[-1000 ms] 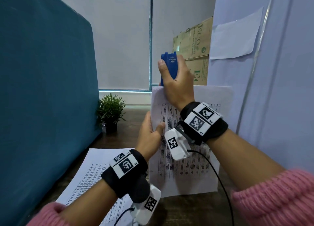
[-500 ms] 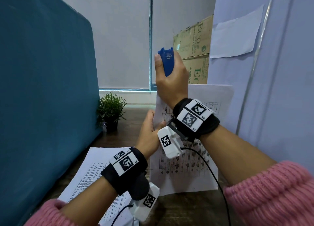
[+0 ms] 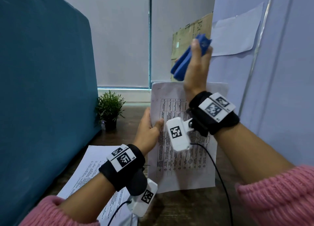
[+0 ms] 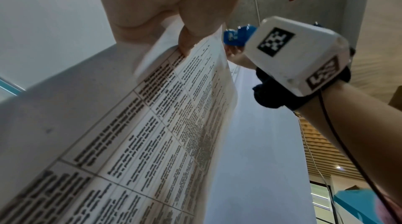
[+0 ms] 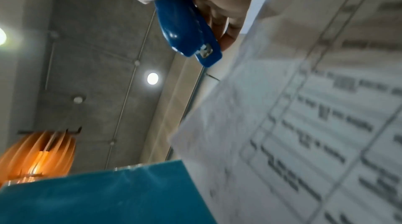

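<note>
A printed sheaf of paper (image 3: 183, 157) with a table on it stands upright over the desk. My left hand (image 3: 149, 125) pinches its left edge, thumb on the printed face (image 4: 189, 38). A small staple mark shows near its top left corner. My right hand (image 3: 195, 69) is raised above the top edge and grips a blue stapler (image 3: 185, 62), whose mouth points down and left. In the right wrist view the stapler (image 5: 187, 30) hangs clear of the paper (image 5: 304, 124).
A teal partition (image 3: 42, 89) walls the left side. A small potted plant (image 3: 109, 108) stands at the back of the wooden desk (image 3: 186, 208). More printed sheets (image 3: 85, 174) lie flat under my left wrist. Cardboard boxes (image 3: 190, 35) and a pale wall (image 3: 280, 72) stand behind and right.
My right hand has lifted the stapler up off the paper's top edge and to the right, and tilted it. My left hand has kept its hold on the sheets.
</note>
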### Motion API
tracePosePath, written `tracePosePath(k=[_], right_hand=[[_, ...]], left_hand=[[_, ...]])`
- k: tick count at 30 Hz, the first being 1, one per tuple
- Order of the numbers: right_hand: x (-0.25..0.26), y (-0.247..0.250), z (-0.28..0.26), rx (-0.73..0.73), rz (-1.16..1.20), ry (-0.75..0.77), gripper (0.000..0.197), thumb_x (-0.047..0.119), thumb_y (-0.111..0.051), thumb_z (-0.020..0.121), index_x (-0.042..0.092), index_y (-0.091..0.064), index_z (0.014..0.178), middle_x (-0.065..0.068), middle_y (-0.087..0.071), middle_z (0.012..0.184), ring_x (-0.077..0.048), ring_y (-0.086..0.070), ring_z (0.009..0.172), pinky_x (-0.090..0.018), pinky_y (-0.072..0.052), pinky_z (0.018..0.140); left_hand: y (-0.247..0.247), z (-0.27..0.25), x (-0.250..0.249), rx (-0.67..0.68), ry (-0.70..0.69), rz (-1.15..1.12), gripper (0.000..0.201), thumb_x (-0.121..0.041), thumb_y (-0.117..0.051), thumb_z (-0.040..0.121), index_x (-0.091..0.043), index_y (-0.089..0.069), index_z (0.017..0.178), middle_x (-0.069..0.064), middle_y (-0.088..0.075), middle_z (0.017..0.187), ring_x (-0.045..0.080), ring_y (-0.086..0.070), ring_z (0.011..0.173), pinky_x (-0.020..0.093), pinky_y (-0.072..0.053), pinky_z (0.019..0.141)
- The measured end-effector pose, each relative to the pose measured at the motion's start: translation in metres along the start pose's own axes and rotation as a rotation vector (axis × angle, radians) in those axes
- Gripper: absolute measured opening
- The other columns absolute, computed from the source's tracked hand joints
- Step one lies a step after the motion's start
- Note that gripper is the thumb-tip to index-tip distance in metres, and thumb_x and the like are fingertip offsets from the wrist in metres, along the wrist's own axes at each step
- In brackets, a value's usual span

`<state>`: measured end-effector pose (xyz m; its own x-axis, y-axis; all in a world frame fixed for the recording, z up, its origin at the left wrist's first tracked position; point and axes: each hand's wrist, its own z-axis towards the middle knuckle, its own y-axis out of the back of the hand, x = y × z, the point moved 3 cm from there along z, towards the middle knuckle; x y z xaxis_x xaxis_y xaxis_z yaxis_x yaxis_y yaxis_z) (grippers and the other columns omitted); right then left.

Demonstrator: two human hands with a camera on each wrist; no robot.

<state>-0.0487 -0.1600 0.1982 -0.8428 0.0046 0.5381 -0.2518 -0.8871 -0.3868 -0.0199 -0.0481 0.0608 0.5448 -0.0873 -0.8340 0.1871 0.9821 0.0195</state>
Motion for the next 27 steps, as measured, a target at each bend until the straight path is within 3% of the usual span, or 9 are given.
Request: tracePosePath(k=[2,5,7,10,12,15,20,23,27], right_hand=[[0.007,0.021,0.009,-0.072,0.073,-0.021,0.011,0.023,-0.040,0.099,0.016,-0.039,0.108,0.004,-0.049,0.085,-0.009,-0.056,0.069,-0.018,-0.050,0.062],[0.015,0.057,0.012,-0.029,0.016,0.051,0.010,0.028,-0.046,0.092,0.022,-0.040,0.097,0.004,-0.048,0.085,-0.012,-0.055,0.075,-0.027,-0.052,0.073],[0.017,0.085,0.006,0.046,-0.143,0.116,0.015,0.034,-0.051,0.087,0.026,-0.039,0.090,0.007,-0.048,0.082,-0.014,-0.054,0.076,-0.035,-0.051,0.077],[0.007,0.131,-0.010,0.163,-0.574,0.155,0.020,0.037,-0.058,0.089,0.027,-0.041,0.089,0.014,-0.049,0.081,0.002,-0.051,0.071,-0.012,-0.043,0.070],[-0.010,0.164,-0.023,0.231,-0.845,0.073,0.023,0.032,-0.061,0.089,0.017,-0.044,0.094,0.007,-0.053,0.086,-0.001,-0.051,0.072,-0.009,-0.038,0.061],[-0.041,0.209,-0.042,0.349,-1.123,-0.180,0.033,0.034,-0.066,0.084,0.007,-0.051,0.094,-0.005,-0.058,0.092,-0.021,-0.054,0.078,-0.028,-0.039,0.064],[-0.088,0.249,-0.078,0.790,-1.503,-0.584,0.040,0.054,-0.069,0.075,0.021,-0.046,0.074,0.002,-0.054,0.076,-0.021,-0.055,0.077,-0.030,-0.041,0.063],[-0.101,0.256,-0.090,1.017,-1.649,-0.701,0.055,0.063,-0.068,0.069,0.014,-0.057,0.092,-0.003,-0.061,0.091,-0.020,-0.058,0.085,-0.030,-0.047,0.073],[-0.108,0.257,-0.098,1.141,-1.724,-0.805,0.068,0.064,-0.071,0.066,0.011,-0.058,0.105,-0.002,-0.057,0.097,-0.019,-0.056,0.088,-0.030,-0.047,0.076]], left_hand=[[0.002,0.000,-0.001,-0.001,0.001,-0.007,0.033,0.000,-0.049,0.093,-0.031,-0.046,0.104,-0.003,-0.060,0.110,0.014,-0.060,0.104,0.033,-0.051,0.087],[0.003,0.000,-0.001,-0.009,0.006,0.005,0.032,-0.002,-0.048,0.094,-0.032,-0.045,0.103,-0.006,-0.059,0.108,0.015,-0.059,0.105,0.031,-0.050,0.087],[0.004,0.001,0.000,-0.015,-0.003,0.006,0.028,-0.003,-0.048,0.094,-0.027,-0.044,0.108,-0.006,-0.058,0.107,0.011,-0.059,0.101,0.021,-0.052,0.078],[0.003,0.001,-0.002,-0.014,0.007,-0.021,0.026,-0.004,-0.046,0.095,-0.021,-0.042,0.114,-0.010,-0.058,0.102,0.001,-0.058,0.090,0.009,-0.051,0.063],[0.003,0.001,-0.002,-0.018,0.016,-0.034,0.025,-0.005,-0.045,0.095,-0.020,-0.042,0.114,-0.011,-0.057,0.100,-0.001,-0.059,0.086,0.009,-0.051,0.059],[0.002,0.001,-0.003,-0.023,0.021,-0.029,0.024,-0.005,-0.045,0.095,-0.020,-0.042,0.114,-0.012,-0.058,0.099,-0.002,-0.060,0.082,0.010,-0.052,0.058],[0.001,0.003,-0.001,-0.027,0.016,0.001,0.026,-0.004,-0.045,0.095,-0.018,-0.042,0.117,-0.012,-0.058,0.100,0.000,-0.059,0.086,0.014,-0.051,0.061],[-0.001,0.004,0.001,-0.027,0.019,0.001,0.027,-0.004,-0.045,0.095,-0.019,-0.041,0.117,-0.012,-0.058,0.101,0.002,-0.059,0.088,0.019,-0.049,0.067],[-0.002,0.004,0.001,-0.024,0.023,0.005,0.027,-0.004,-0.045,0.095,-0.020,-0.041,0.116,-0.012,-0.058,0.101,0.002,-0.059,0.090,0.019,-0.048,0.068]])
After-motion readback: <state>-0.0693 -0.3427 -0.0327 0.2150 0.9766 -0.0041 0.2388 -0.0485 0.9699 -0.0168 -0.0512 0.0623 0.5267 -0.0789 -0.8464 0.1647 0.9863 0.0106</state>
